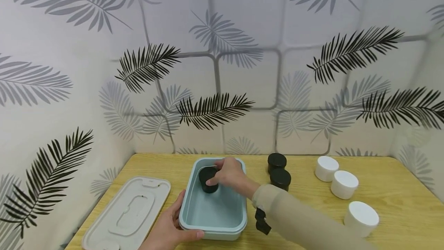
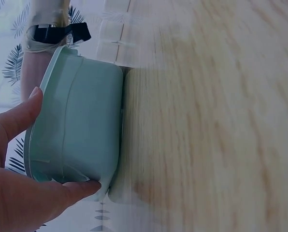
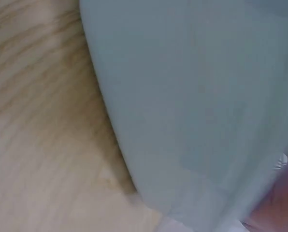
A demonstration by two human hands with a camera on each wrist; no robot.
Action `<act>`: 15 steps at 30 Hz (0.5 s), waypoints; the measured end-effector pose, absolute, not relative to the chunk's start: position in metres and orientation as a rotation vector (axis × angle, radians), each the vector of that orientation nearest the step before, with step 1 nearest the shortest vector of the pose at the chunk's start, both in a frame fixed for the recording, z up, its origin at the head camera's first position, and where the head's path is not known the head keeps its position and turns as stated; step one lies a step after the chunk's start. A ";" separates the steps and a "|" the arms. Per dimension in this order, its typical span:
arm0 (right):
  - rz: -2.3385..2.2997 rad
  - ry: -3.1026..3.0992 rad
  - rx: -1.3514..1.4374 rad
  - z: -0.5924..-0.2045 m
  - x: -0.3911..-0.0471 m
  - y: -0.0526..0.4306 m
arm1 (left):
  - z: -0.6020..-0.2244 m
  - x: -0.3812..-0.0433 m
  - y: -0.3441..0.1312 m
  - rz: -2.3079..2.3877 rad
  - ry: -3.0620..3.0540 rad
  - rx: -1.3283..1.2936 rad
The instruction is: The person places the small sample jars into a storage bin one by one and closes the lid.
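While the left hand gripped the blue-green tub at its left side and near end, the fingers of the right hand pinched one black container within, toward the far-left corner. I judged proper handling thus: tub braced, container kept upright, fingers clear of the walls. Brands, labels, writing: none legible.

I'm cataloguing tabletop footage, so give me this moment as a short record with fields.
left hand: the left hand grips the blue-green box at its left side
right hand: the right hand holds a black container inside the box
outside the box: two more black containers to its right
farther right: three white containers
left of box: a pale gray lid, lying flat
surface: wooden table
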State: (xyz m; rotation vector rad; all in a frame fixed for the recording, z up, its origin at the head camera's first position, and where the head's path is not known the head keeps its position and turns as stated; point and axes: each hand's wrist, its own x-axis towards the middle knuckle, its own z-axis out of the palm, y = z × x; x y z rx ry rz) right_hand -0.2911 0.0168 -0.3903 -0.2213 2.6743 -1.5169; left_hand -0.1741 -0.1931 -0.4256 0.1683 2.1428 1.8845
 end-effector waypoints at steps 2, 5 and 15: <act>-1.545 2.650 -0.271 -0.382 -0.290 0.025 | -0.427 -0.176 -0.194 1.857 2.167 0.152; -1.618 2.581 -0.357 -0.365 -0.287 0.047 | -0.432 -0.178 -0.194 1.840 2.202 0.127; -1.509 2.658 -0.587 -0.326 -0.254 0.181 | -0.428 -0.177 -0.196 1.848 2.177 0.139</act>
